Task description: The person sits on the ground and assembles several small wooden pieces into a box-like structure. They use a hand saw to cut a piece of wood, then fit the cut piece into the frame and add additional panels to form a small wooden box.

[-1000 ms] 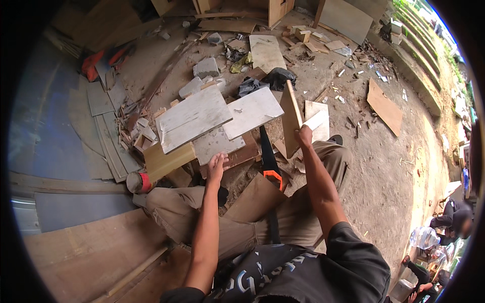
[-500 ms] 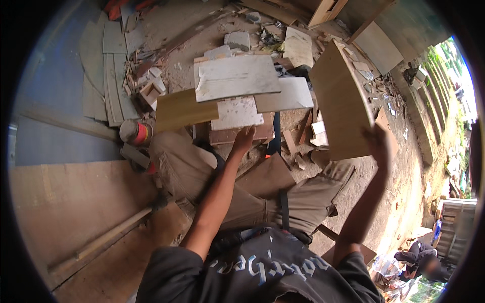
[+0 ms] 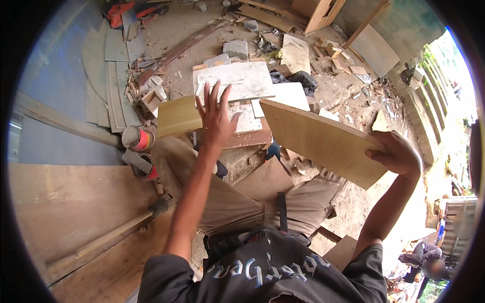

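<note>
My right hand [image 3: 396, 154] grips a rectangular plywood board [image 3: 318, 144] by its right end, thumb on the near face. The board is held tilted in the air, its far left corner close to the stacked panels. My left hand [image 3: 218, 117] is raised with fingers spread, over the stack and holding nothing. Below it lie a large white panel [image 3: 237, 76], a smaller white panel [image 3: 246, 121], another white panel [image 3: 290, 96] to the right and a yellowish board [image 3: 178, 116] to the left. They rest on a low reddish-brown wooden block [image 3: 252, 139].
Two round containers, one a can with a red band [image 3: 137, 139], stand left of my knee. A mallet-like tool with a long wooden handle [image 3: 116, 232] lies lower left. Wood scraps, concrete blocks [image 3: 235, 49] and a black plastic bag [image 3: 303, 82] litter the ground. Another person [image 3: 424, 255] is at lower right.
My left hand has lifted off the small white panel's near edge, moved left and opened. My right hand has moved right and down, turning the plywood board from steep to nearly level lengthwise.
</note>
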`<move>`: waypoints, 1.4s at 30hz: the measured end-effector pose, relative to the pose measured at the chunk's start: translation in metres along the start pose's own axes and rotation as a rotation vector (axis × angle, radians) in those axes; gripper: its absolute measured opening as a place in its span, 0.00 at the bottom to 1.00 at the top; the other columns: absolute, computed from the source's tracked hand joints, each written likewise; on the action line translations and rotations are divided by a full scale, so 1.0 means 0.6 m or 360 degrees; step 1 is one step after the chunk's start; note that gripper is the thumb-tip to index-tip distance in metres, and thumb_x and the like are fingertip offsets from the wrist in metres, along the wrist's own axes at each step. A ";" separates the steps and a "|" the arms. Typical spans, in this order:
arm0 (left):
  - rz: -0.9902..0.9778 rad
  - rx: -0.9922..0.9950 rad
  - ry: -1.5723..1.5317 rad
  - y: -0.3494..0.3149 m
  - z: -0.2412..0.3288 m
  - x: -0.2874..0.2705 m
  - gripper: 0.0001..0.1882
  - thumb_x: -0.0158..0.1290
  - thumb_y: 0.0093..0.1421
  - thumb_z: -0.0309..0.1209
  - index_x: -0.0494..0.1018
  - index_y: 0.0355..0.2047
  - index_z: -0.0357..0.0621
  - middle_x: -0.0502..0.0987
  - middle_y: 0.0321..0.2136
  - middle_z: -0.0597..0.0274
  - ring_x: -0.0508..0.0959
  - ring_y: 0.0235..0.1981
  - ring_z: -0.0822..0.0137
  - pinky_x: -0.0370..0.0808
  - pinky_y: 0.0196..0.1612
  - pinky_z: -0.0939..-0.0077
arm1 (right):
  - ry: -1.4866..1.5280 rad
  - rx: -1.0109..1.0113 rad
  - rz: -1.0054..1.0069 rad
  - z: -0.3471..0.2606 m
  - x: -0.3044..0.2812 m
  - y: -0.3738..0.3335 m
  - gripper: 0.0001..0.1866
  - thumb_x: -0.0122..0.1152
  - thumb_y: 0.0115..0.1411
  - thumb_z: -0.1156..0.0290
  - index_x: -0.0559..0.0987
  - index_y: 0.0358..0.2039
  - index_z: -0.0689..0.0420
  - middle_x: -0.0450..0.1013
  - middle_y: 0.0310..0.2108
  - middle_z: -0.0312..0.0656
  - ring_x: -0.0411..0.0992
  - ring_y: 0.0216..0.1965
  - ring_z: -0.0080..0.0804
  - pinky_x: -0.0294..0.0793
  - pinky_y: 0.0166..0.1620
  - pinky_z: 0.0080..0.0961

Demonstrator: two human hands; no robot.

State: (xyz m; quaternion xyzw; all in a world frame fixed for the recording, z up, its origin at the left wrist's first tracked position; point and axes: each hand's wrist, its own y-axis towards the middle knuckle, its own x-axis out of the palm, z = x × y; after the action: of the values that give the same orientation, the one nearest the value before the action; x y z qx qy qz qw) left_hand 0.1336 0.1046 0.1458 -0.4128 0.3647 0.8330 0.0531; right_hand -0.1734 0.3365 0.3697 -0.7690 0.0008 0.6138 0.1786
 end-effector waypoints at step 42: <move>-0.0809 0.0225 -0.0005 0.285 -0.195 0.104 0.31 0.55 0.53 0.43 0.68 0.59 0.57 0.66 0.60 0.55 0.68 0.59 0.56 0.65 0.61 0.64 | 0.0637 0.0032 0.0535 -0.240 0.302 0.331 0.11 0.54 0.51 0.73 0.78 0.25 0.70 0.74 0.26 0.64 0.74 0.32 0.63 0.74 0.40 0.50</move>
State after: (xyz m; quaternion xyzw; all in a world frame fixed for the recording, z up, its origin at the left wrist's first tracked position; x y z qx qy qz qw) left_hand 0.1023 -0.1093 0.1509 -0.4851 0.3066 0.7659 0.2899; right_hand -0.0368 0.1505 0.1707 -0.8624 0.1699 0.4704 0.0780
